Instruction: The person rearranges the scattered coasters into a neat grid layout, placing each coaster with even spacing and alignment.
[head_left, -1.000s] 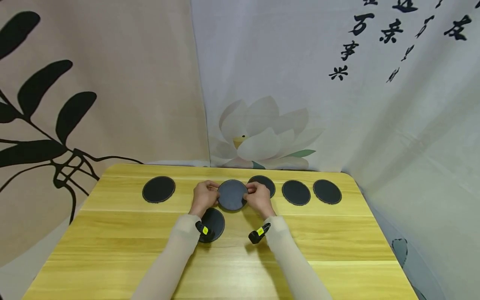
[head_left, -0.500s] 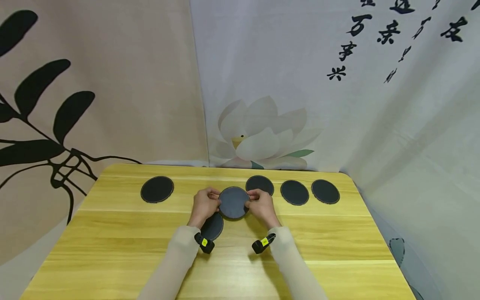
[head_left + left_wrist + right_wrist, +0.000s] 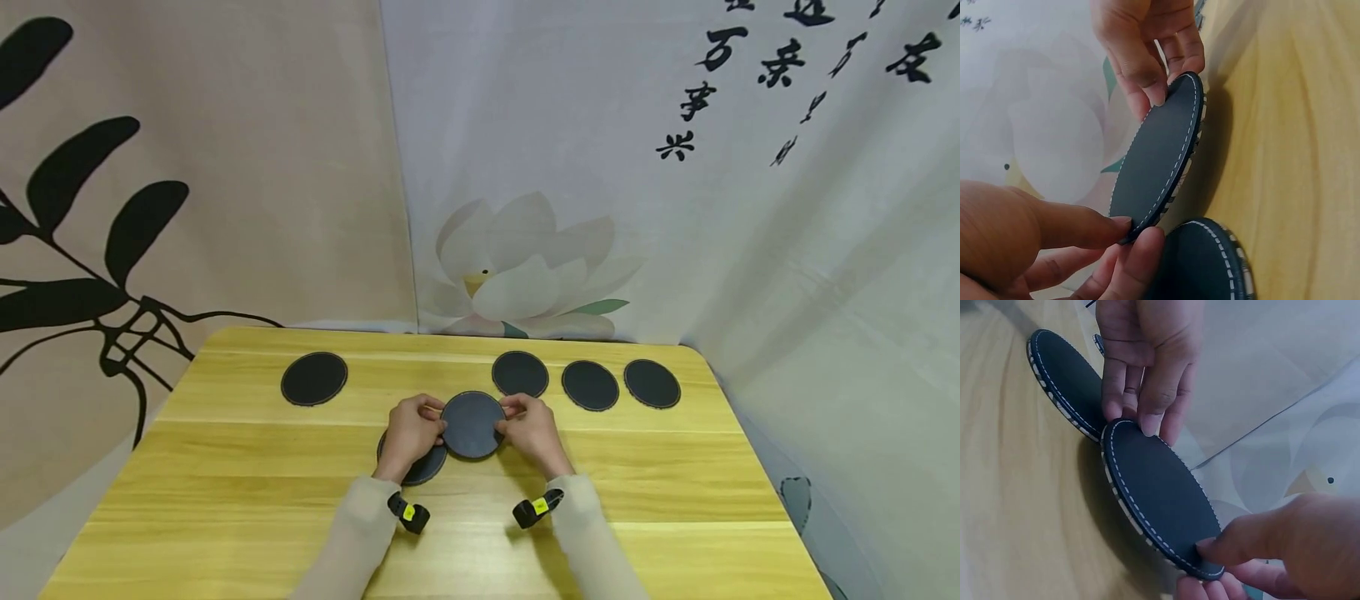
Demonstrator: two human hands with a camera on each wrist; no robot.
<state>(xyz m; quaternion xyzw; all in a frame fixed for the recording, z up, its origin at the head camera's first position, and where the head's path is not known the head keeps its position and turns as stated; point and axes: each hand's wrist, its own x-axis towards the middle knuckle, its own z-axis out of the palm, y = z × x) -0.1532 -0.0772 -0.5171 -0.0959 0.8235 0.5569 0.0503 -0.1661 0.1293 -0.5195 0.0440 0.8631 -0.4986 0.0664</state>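
Note:
A round black coaster (image 3: 473, 425) with white edge stitching is held between both hands, raised over the table. My left hand (image 3: 412, 433) pinches its left edge, thumb on top and fingers beneath. Opposite, my right hand (image 3: 532, 433) pinches the right edge the same way. In the left wrist view the held coaster (image 3: 1159, 153) tilts above its shadow, and a patterned rim shows along its underside. A second coaster (image 3: 424, 467) lies on the table partly hidden under my left hand; the right wrist view shows this lying coaster (image 3: 1069, 381) beyond the held one.
Along the back of the wooden table (image 3: 225, 500) lie one coaster (image 3: 314, 379) at the left and, to the right, a coaster (image 3: 520, 372) just behind my right hand, another coaster (image 3: 590, 386) and a coaster (image 3: 652, 384) farthest right. A printed curtain (image 3: 300, 167) hangs behind the table.
Both hands have drawn the held coaster toward the person and slightly to the right. The coaster behind my right hand is now less covered. The other coasters stay where they were.

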